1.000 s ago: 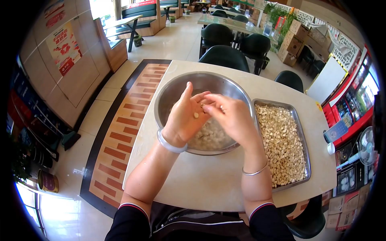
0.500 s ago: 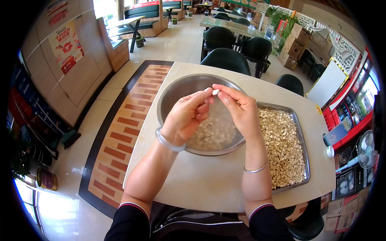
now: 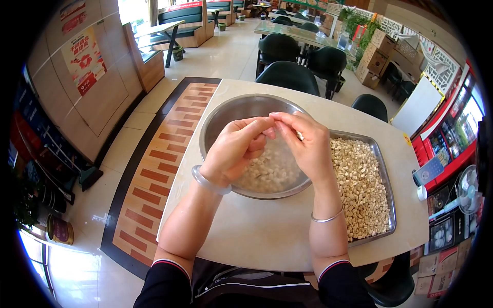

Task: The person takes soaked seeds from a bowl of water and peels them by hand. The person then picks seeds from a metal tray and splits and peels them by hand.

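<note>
Both-handed: left hand (image 3: 233, 149) & right hand (image 3: 303, 143), fingertips together (above bowl (image 3: 226, 110))

The red and white poster (image 3: 83, 60) on the tan wall panel carries print too small to read. Nothing else shows legible writing.

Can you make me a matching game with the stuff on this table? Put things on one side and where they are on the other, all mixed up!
Things:
1. round shiny steel bowl
2. flat rectangular metal tray
3. pale chunky bangle
4. thin silver bracelet

Places:
A. on the right wrist
B. under both hands
C. on the left wrist
D. right of the bowl, full of pale kernels

Pairs: 1-B, 2-D, 3-C, 4-A
</note>
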Tool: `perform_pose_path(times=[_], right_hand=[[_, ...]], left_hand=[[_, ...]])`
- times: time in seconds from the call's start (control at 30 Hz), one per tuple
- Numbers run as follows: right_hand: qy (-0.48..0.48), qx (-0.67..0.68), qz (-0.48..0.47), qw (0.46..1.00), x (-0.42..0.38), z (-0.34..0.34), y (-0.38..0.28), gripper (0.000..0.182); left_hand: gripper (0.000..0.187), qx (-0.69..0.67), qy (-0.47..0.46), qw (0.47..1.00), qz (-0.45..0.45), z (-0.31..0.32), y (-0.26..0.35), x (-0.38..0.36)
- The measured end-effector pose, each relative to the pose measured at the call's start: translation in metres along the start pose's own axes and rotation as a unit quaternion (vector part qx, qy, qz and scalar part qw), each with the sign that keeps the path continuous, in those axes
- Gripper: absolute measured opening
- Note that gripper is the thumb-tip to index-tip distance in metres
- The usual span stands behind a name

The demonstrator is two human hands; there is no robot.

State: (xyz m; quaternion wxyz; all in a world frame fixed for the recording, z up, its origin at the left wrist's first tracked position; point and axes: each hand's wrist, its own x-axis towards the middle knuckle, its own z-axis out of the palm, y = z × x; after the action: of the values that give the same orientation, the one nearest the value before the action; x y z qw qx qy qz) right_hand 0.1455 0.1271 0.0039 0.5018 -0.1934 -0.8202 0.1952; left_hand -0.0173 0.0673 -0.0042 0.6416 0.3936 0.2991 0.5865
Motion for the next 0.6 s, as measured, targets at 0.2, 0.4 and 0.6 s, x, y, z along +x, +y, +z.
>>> perform_pose_path(times=[0.2, 0.4, 0.6], right_hand=[[-0.014, -0.13, -0.038, 0.991, -0.002, -0.005, -0.007, 0.019], [-0.022, -0.109, -0.033, 0.993, -0.004, -0.012, -0.009, 0.02], [-0.022, -0.046, -0.008, 0.999, -0.002, -0.012, -0.011, 0.019]], left_hand=[[0.02, 0.051, 0.072, 0.996, 0.007, 0.003, 0.002, 0.001], [0.021, 0.064, 0.045, 0.997, 0.005, -0.004, 0.0, 0.001], [0.02, 0.056, 0.032, 0.998, 0.004, -0.001, -0.002, 0.002]])
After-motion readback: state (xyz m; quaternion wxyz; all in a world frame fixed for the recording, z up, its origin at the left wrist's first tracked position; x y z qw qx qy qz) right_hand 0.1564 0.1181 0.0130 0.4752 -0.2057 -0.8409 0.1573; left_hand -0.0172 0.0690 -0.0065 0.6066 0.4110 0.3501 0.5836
